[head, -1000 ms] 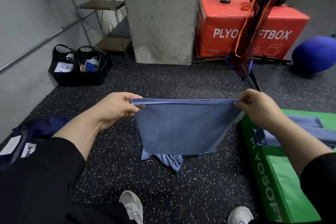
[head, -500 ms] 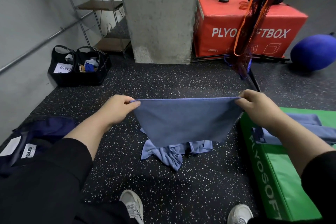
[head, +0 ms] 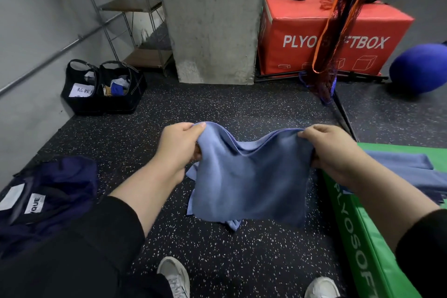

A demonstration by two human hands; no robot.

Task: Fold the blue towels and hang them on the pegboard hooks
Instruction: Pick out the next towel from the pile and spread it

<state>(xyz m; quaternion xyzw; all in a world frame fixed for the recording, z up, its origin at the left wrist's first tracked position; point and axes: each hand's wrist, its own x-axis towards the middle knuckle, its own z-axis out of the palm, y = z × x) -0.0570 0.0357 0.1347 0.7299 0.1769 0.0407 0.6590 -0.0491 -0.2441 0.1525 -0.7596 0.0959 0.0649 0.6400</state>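
Head view: we see left hand [head: 177, 147] with closed grip, fingers curled round left top corner of towel [head: 249, 184]. Right hand [head: 335, 150] same, fingers pinch right top corner. Towel hangs between hands above floor [head: 242, 261], top edge sagging in middle. Under it, crumpled blue cloth [head: 233, 224] on floor. More blue towels [head: 408, 169] lie on green box [head: 362, 249], just beside right hand.
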